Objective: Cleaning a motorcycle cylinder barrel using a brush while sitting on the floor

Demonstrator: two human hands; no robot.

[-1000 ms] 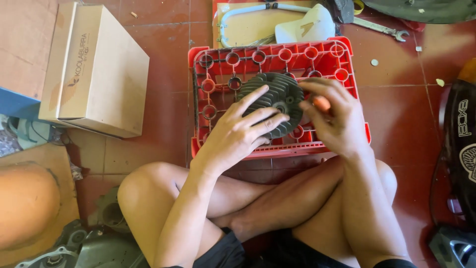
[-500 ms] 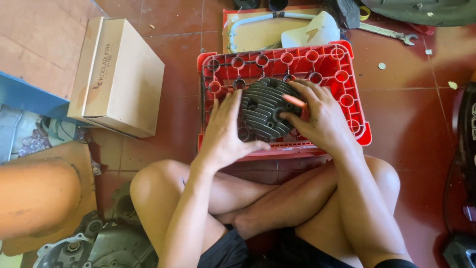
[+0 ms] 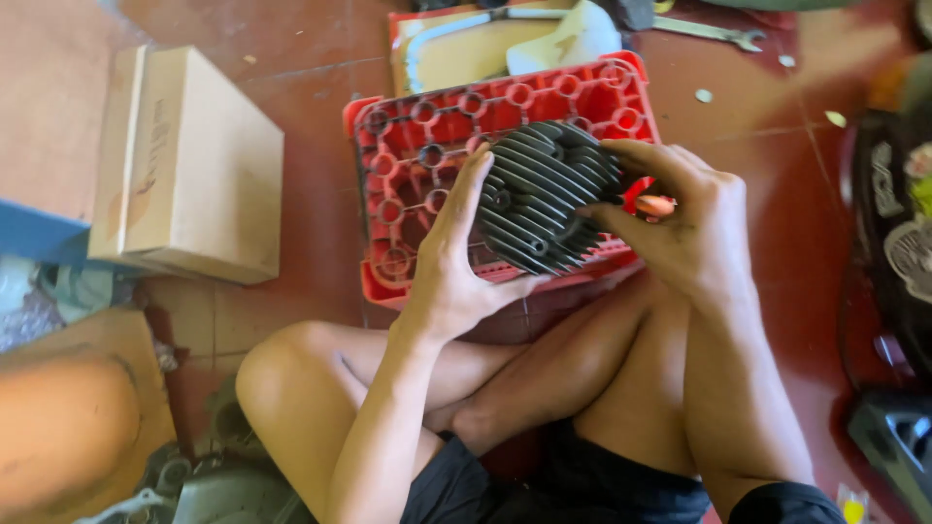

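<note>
On red floor tiles (image 3: 320, 58) — red crate (image 3: 417, 146), cardboard box (image 3: 194, 165).

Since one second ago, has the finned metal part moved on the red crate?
Yes. The finned metal part has shifted toward the red crate's right edge and tilted up, held between the left hand and right hand.

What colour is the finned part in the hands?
Dark grey metal finned part, clearest in the head view.
</note>
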